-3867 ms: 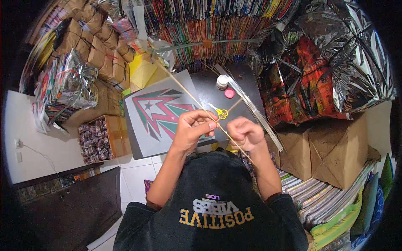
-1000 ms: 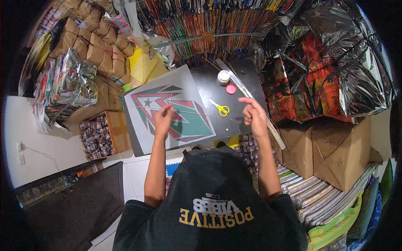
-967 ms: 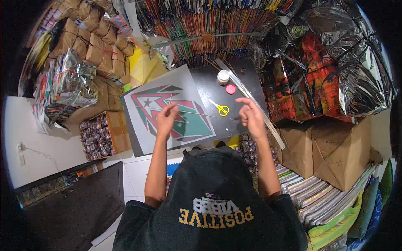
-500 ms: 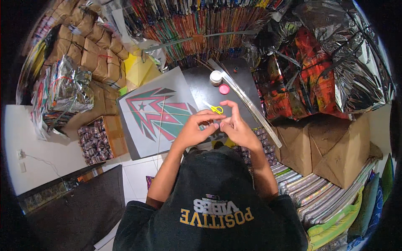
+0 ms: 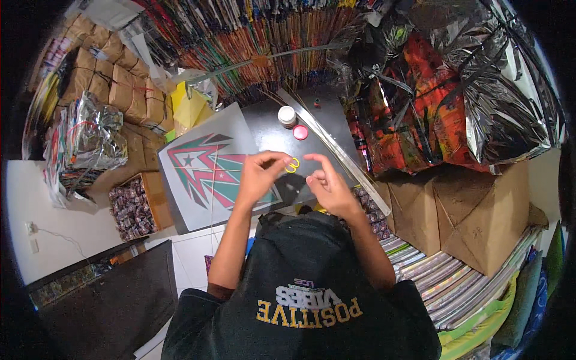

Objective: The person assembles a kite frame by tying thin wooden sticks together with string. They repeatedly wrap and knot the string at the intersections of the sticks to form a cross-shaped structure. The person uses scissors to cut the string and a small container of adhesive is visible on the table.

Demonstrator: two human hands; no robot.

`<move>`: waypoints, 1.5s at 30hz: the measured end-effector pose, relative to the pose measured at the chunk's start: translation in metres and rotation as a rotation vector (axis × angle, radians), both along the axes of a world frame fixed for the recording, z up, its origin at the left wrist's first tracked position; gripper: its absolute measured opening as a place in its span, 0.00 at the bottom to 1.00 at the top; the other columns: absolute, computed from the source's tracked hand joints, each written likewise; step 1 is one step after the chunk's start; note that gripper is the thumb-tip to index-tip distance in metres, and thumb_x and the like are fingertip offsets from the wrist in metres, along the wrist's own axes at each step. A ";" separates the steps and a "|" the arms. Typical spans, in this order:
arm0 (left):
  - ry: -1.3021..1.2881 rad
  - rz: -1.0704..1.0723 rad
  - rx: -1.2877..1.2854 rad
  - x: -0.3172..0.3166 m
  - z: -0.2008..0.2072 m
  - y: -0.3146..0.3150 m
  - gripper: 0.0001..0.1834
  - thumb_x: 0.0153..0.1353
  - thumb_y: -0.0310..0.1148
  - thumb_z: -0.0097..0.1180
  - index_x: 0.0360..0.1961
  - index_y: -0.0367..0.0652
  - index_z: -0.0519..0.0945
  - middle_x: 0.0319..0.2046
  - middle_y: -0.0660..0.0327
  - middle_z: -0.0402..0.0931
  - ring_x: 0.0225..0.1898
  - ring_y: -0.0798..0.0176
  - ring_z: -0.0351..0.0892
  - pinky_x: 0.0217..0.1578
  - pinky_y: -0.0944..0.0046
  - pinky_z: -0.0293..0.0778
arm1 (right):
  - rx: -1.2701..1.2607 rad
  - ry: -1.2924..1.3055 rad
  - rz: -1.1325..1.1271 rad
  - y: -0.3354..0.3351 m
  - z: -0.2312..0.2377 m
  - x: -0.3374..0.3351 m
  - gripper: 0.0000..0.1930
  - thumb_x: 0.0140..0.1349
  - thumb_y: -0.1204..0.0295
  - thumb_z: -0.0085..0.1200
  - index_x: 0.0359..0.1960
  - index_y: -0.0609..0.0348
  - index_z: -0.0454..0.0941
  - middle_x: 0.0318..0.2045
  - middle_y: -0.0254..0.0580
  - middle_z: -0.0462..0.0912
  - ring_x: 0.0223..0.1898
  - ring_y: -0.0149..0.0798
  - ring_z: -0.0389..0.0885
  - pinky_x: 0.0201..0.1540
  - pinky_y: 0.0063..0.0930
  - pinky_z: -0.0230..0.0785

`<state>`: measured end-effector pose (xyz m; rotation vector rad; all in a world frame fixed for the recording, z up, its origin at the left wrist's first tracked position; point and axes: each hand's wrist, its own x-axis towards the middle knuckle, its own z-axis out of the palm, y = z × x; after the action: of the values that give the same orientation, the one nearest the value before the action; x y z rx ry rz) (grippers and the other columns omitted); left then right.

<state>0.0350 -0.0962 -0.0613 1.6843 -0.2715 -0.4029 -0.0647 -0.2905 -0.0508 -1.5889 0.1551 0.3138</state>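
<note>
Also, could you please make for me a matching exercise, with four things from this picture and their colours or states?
1. scissors
2. lid
3. right hand
4. sheet

A. forefinger stretched out
B. patterned in green, red and black
C. yellow handles
D. round, all pinkish red

Pairs: 1-C, 2-D, 3-A, 4-B

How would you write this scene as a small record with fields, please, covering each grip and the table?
Left grip: pinched on two thin crossed sticks
Right grip: index finger extended; anything held cannot be made out
Table: black, partly covered by a patterned sheet
Scissors: yellow handles seen between both grips, blades not clearly visible
Jar: white, next to a pink lid
Right side: brown boxes
</note>
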 end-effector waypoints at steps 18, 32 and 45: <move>-0.307 -0.108 0.723 0.025 -0.089 -0.016 0.29 0.53 0.36 0.69 0.58 0.41 0.80 0.44 0.44 0.79 0.42 0.46 0.82 0.46 0.51 0.77 | -0.971 -0.076 -0.366 -0.091 -0.176 -0.006 0.06 0.60 0.67 0.59 0.33 0.53 0.84 0.33 0.43 0.84 0.37 0.50 0.83 0.43 0.48 0.70; -0.184 -0.216 0.539 0.026 -0.089 -0.022 0.23 0.57 0.38 0.65 0.53 0.41 0.82 0.40 0.47 0.82 0.40 0.48 0.84 0.44 0.54 0.78 | -1.170 -0.033 -0.265 -0.085 -0.182 0.014 0.08 0.56 0.64 0.57 0.33 0.53 0.82 0.33 0.47 0.83 0.40 0.52 0.82 0.43 0.51 0.69; 0.305 -0.236 0.008 0.043 -0.064 -0.068 0.22 0.65 0.36 0.63 0.56 0.34 0.79 0.38 0.62 0.83 0.37 0.69 0.82 0.39 0.68 0.78 | 0.009 -0.016 -0.254 -0.068 -0.093 -0.013 0.03 0.67 0.74 0.53 0.37 0.60 0.74 0.28 0.31 0.75 0.26 0.26 0.77 0.32 0.20 0.71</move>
<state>0.0776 -0.1640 -0.1250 1.5770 -0.2430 -0.8289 -0.0774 -0.3584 -0.1438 -1.5421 0.3391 0.1044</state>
